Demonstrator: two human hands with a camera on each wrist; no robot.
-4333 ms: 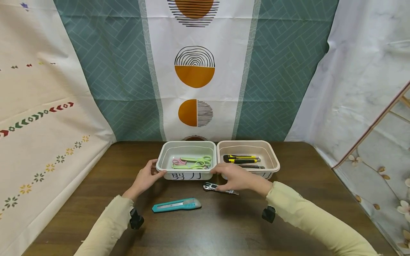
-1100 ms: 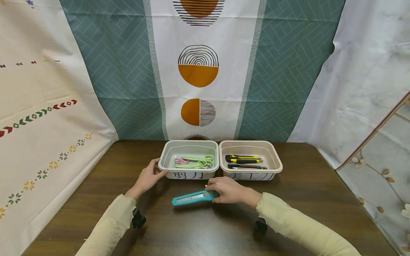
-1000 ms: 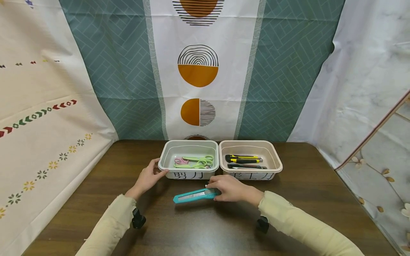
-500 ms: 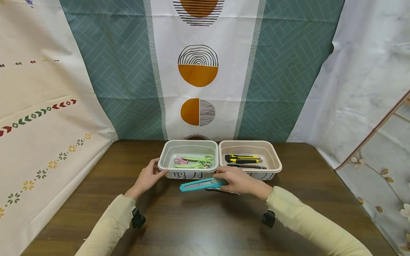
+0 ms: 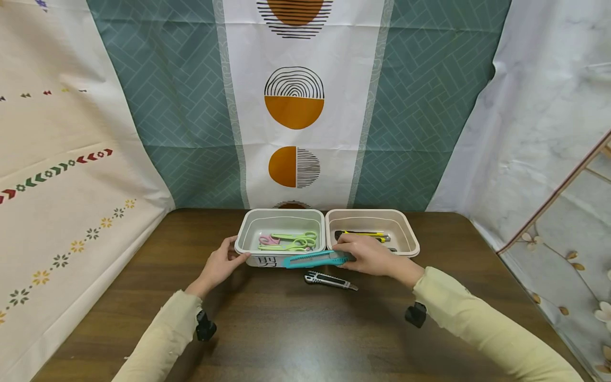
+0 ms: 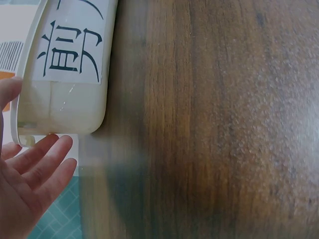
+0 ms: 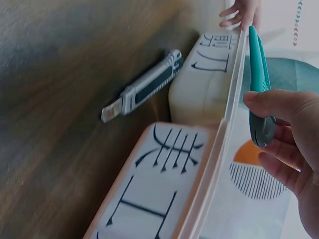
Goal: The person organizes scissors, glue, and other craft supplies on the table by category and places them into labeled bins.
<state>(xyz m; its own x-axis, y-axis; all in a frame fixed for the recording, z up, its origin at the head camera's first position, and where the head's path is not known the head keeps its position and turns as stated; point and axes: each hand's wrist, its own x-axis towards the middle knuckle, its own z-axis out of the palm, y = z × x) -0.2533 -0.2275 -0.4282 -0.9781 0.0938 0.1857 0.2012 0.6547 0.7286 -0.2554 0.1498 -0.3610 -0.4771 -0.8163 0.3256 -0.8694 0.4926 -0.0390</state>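
My right hand pinches a teal box cutter between thumb and fingers, raised to rim height before the two bins. In the right wrist view, the box cutter shows its dark end near the fingers. My left hand grips the left front corner of the pale white bin, thumb at the rim and fingers along the side. Green and pink scissors lie inside that bin. A pinkish bin beside it contains yellow-and-black box cutters, partly hidden by my right hand.
On the brown table, a silver-and-black box cutter lies just in front of the bins with its blade tip showing. Both bins carry paper labels with large characters. A patterned cloth hangs behind the table.
The teal box cutter, earlier on the table, has been picked up by my right hand and carried up and right toward the pinkish bin. My left hand stays at its bin corner.
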